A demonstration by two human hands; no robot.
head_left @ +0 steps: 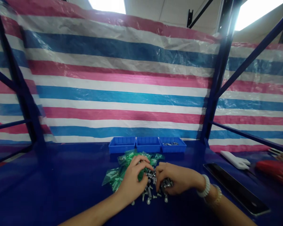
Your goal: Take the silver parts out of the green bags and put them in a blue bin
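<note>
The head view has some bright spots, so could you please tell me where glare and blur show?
In the head view, the right-hand ceiling light is blown out to white; in the head view, the striped sheet shows crinkled glints; also in the head view, the small metal parts look soft, and the red item is blurred.

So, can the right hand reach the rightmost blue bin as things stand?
Probably yes. The right hand is at the pile of metal parts, and mostly blue tabletop seems to lie between it and the rightmost blue bin, whose top is open.
</note>
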